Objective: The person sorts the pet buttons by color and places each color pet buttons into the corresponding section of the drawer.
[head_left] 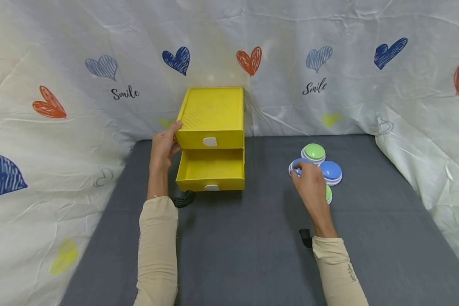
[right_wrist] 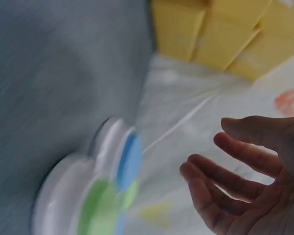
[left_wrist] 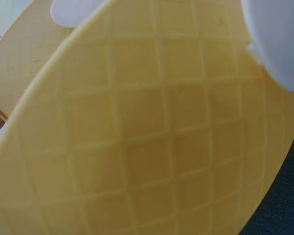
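A yellow two-tier drawer box (head_left: 210, 112) stands at the back, its lower drawer (head_left: 210, 168) pulled out and bare inside. My left hand (head_left: 164, 144) grips the box's front left edge, thumb at the top edge and fingers along the side. In the left wrist view the grid-patterned drawer front (left_wrist: 137, 122) hides nearly all of that hand. Loosely bent and holding nothing, my right hand (right_wrist: 264, 181) hovers over the round push buttons: a blue button (head_left: 299, 161) by the fingertips, another blue button (head_left: 330, 170), a green button (head_left: 315, 151) and a partly hidden green button (head_left: 328, 193).
Dark grey cloth (head_left: 245, 250) covers the table. A pale curtain (head_left: 283, 25) printed with hearts hangs behind and along both sides, close to the back of the box. Black wrist-camera parts (head_left: 183, 199) stick out beside the wrists.
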A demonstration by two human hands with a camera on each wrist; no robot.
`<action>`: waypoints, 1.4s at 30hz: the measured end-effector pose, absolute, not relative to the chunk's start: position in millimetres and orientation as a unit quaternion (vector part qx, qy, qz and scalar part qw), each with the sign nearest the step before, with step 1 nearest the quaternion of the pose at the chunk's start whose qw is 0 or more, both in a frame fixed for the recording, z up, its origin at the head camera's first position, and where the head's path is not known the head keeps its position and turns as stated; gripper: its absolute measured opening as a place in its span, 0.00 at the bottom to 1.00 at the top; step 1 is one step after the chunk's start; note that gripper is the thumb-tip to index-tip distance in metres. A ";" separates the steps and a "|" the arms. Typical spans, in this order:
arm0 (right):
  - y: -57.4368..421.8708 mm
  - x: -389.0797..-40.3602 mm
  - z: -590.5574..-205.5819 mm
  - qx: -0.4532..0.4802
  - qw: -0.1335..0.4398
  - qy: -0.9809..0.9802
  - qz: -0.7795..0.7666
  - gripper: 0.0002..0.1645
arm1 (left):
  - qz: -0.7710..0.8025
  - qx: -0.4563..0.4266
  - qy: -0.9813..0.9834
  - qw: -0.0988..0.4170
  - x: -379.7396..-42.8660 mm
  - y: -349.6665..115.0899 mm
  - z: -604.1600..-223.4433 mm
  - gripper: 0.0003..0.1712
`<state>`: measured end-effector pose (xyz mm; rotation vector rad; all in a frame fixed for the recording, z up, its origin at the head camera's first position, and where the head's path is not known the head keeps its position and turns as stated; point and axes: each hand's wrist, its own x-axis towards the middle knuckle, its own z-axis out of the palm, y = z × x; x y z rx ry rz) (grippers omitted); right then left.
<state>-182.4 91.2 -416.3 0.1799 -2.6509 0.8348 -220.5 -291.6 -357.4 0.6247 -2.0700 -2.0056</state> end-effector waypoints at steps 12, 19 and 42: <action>136.6 -172.0 -442.6 -0.034 0.021 -0.965 0.260 0.31 | -0.681 0.200 -0.697 0.100 -220.3 -291.1 -358.3 0.36; 139.7 -167.8 -446.2 -0.023 0.031 -0.964 0.264 0.31 | -0.678 0.206 -0.698 0.103 -220.0 -291.4 -357.6 0.36; 141.2 -164.7 -446.4 -0.007 0.100 -0.957 0.271 0.23 | -0.675 0.200 -0.701 0.111 -218.2 -291.0 -358.7 0.34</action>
